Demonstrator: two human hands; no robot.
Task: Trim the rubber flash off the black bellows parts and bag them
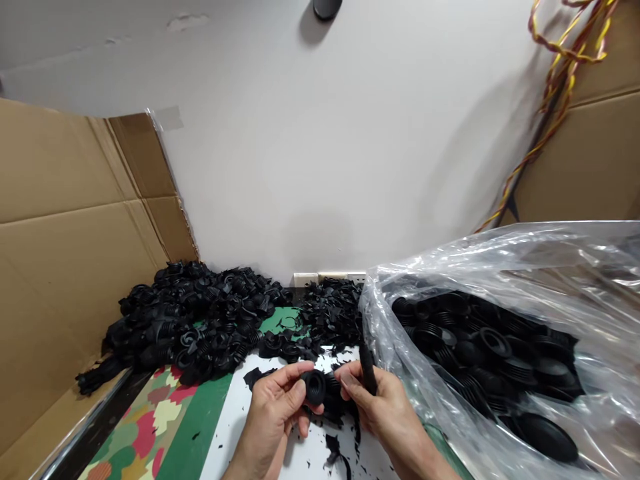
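Observation:
My left hand is closed around a small black ribbed rubber boot, its round opening turned toward me. Just to the right, my right hand has its thumb and fingertips pinched together close to the boot. A black pen-shaped tool rests in that hand, its shaft pointing up between thumb and forefinger; its working tip cannot be made out. Under both hands lie black rubber scraps on a white sheet.
A heap of black ribbed rubber parts stands at the left by a cardboard panel. Thin black trimmings are piled by the wall sockets. At the right, a clear plastic bag contains several black boots. Twisted wires hang above.

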